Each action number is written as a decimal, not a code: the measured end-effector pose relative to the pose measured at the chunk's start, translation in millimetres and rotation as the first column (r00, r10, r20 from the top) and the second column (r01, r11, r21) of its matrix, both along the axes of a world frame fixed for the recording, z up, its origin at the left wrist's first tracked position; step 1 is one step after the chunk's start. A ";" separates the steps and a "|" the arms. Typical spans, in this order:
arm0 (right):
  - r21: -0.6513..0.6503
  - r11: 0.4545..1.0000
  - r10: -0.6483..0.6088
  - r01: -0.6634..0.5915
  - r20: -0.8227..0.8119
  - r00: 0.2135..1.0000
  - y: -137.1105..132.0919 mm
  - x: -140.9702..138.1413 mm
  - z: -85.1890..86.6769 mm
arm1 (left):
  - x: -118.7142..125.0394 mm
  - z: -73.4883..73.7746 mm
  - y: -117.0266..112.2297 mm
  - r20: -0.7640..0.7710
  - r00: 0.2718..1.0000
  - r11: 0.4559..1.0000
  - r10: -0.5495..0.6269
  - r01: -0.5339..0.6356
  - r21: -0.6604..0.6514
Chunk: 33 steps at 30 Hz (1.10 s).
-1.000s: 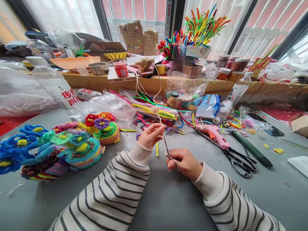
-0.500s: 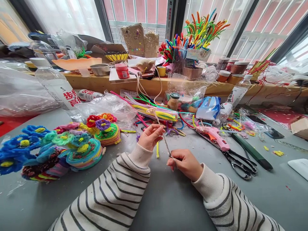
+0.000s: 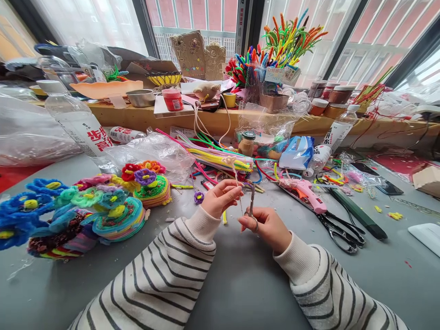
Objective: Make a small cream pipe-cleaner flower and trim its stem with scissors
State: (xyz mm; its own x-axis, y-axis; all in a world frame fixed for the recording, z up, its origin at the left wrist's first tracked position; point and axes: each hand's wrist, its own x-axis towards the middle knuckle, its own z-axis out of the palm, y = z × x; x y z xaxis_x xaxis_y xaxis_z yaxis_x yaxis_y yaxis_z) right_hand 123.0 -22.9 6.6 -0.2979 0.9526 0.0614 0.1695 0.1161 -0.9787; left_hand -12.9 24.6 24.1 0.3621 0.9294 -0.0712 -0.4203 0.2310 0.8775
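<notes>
Between thumb and fingers, my left hand (image 3: pixel 222 198) pinches a thin pale pipe cleaner (image 3: pixel 235 172) with a looped pinkish top. Its lower end hangs down beside my right hand (image 3: pixel 264 226), whose closed fingers hold small metal scissors (image 3: pixel 252 204), blades pointing up. The blades are just right of the pipe cleaner and look apart from it. Left of my hands stand fuzzy blue flowers (image 3: pixel 32 203) and round coiled cakes (image 3: pixel 118 222) topped with pipe-cleaner flowers. A small purple flower (image 3: pixel 199 197) lies by my left wrist.
Bundled pipe cleaners (image 3: pixel 220 158) lie ahead of my hands. To the right are a pink glue gun (image 3: pixel 305 192), large black-handled scissors (image 3: pixel 343 233) and a dark green stick-shaped object (image 3: pixel 359 214). A water bottle (image 3: pixel 77 123) leans at the left, below a cluttered shelf (image 3: pixel 165 115).
The scissors have swung upright in my right hand, away from the pipe cleaner they lay along. My left hand has shifted slightly right and down with the pipe cleaner.
</notes>
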 end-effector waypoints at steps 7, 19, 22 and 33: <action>0.048 0.996 0.076 -0.075 -0.013 0.997 -1.3 -0.7 -0.9 | -2.0 1.7 3.7 0.166 0.975 0.984 0.144 -0.124 -0.129; -0.038 0.984 0.171 -0.171 -0.019 0.985 -2.6 -2.1 -3.6 | -4.9 6.7 3.8 0.298 0.921 0.939 0.250 -0.155 -0.307; -0.034 0.980 0.195 -0.196 -0.018 0.981 -3.2 -2.6 -4.0 | -4.0 5.7 3.8 0.264 0.941 0.954 0.212 -0.141 -0.264; 0.057 0.979 0.183 -0.194 0.156 0.971 -1.0 -0.9 -9.1 | -2.1 -0.1 3.2 0.095 0.993 0.972 0.071 -0.047 -0.229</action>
State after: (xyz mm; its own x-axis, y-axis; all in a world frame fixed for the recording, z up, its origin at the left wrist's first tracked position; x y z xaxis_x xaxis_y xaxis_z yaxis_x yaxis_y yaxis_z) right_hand 122.1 -23.9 -2.5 -0.4827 0.8732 0.0678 0.2818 0.2282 -0.9319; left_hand -15.1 27.8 24.0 0.3233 0.9132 -0.2479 -0.5231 0.3908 0.7574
